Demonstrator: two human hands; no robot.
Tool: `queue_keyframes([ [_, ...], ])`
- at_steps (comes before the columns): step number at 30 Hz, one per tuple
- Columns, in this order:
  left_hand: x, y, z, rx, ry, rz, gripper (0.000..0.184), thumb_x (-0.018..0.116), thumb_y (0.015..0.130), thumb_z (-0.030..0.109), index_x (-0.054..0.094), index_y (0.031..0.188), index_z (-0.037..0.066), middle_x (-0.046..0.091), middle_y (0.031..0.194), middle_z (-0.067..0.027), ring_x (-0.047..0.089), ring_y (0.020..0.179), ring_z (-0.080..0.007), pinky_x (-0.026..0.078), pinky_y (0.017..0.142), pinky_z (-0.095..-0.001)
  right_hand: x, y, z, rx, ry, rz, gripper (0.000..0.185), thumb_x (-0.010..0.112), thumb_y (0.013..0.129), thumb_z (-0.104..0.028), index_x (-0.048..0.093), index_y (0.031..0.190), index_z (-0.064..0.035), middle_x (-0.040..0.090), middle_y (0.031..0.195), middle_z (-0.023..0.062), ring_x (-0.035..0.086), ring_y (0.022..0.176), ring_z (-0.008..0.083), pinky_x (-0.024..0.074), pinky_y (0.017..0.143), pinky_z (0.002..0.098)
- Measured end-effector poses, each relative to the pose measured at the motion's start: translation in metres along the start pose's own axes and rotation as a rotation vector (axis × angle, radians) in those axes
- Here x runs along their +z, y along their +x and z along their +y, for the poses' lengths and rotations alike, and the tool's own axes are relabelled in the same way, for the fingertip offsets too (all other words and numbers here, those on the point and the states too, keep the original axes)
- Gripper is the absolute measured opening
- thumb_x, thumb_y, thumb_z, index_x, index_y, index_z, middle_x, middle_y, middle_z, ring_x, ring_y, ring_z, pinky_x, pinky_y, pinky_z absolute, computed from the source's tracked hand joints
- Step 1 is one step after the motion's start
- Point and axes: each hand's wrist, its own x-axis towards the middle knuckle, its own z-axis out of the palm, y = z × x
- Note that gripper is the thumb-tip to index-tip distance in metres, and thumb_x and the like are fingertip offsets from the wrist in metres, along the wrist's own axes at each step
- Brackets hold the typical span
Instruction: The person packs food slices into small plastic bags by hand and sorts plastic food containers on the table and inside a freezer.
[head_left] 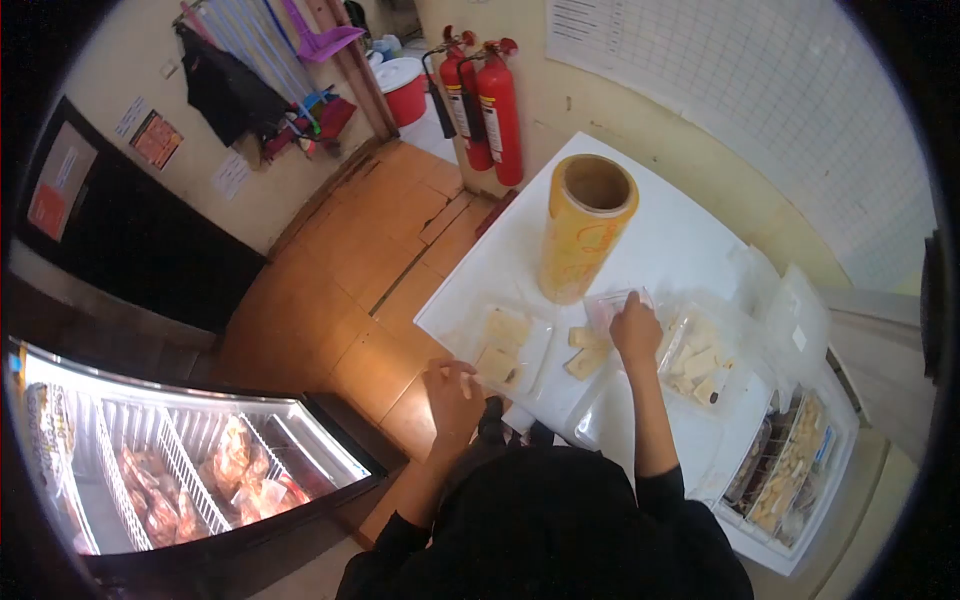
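My left hand [455, 400] is beside the left edge of a clear plastic tray [540, 355] with flat pale-yellow pieces [502, 345] in it. Its fingers are loosely curved and apart, and I see nothing between them. My right hand [637, 328] is closed, fingertips down, at a flat pinkish packet or paper [606, 305]; what it pinches is hidden. Between the hands, several loose pale slabs [588, 352] lie on the white surface [470, 275]. Right of my right hand is another clear tray [673, 335] with pale pieces [700, 368].
A tall yellow roll of film [583, 235] stands upright behind the trays. Clear plastic [795, 320] is heaped at the right. A freezer opening [780, 470] shows packed food at lower right. A lit display freezer [200, 470] stands lower left. Fire extinguishers [498, 115] hang on the wall.
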Motion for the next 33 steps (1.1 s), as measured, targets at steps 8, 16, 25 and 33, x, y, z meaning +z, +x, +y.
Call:
queue_keyframes([
  [8, 0.032, 0.000, 0.030, 0.091, -0.702, -0.081, 0.026, 0.064, 0.087, 0.017, 0.059, 0.110, 0.006, 0.059, 0.115, -0.0087, 0.054, 0.111, -0.0209, 0.044, 0.092, -0.0334, -0.048, -0.088, -0.060, -0.742, 0.673, -0.339, 0.024, 0.075, 0.075, -0.014, 0.055, 0.077, -0.0022, 0.057, 0.068, 0.0142, 0.054, 0.055, 0.0307, 0.0437, 0.053, 0.0391],
  [16, -0.014, -0.004, 0.008, 0.092, -0.534, 0.249, 0.006, 0.061, 0.080, 0.013, 0.059, 0.084, 0.010, 0.056, 0.087, -0.0049, 0.054, 0.093, -0.0269, 0.040, 0.083, -0.0417, -0.020, -0.093, -0.099, -0.912, 0.913, -0.694, 0.005, 0.058, 0.082, -0.003, 0.054, 0.080, -0.0013, 0.055, 0.064, 0.0029, 0.052, 0.056, 0.0091, 0.0443, 0.049, 0.0243],
  [25, -0.059, -0.039, 0.022, -0.118, -0.128, 0.408, 0.027, 0.053, 0.093, 0.034, 0.061, 0.084, 0.009, 0.053, 0.099, -0.0090, 0.052, 0.093, -0.0249, 0.041, 0.081, -0.0406, -0.022, -0.109, -0.120, -1.106, 1.011, -0.840, 0.011, 0.062, 0.088, -0.010, 0.063, 0.081, -0.0016, 0.054, 0.065, -0.0007, 0.045, 0.057, 0.0063, 0.0363, 0.051, 0.0213],
  [33, -0.072, -0.045, 0.022, -0.179, -0.835, -0.256, 0.028, 0.058, 0.084, 0.025, 0.061, 0.071, 0.000, 0.056, 0.059, -0.0129, 0.061, 0.064, -0.0267, 0.050, 0.061, -0.0370, -0.060, -0.111, -0.118, -0.982, 0.886, -1.038, 0.019, 0.067, 0.081, -0.014, 0.061, 0.068, -0.0027, 0.049, 0.054, -0.0004, 0.043, 0.050, 0.0078, 0.0340, 0.046, 0.0252],
])
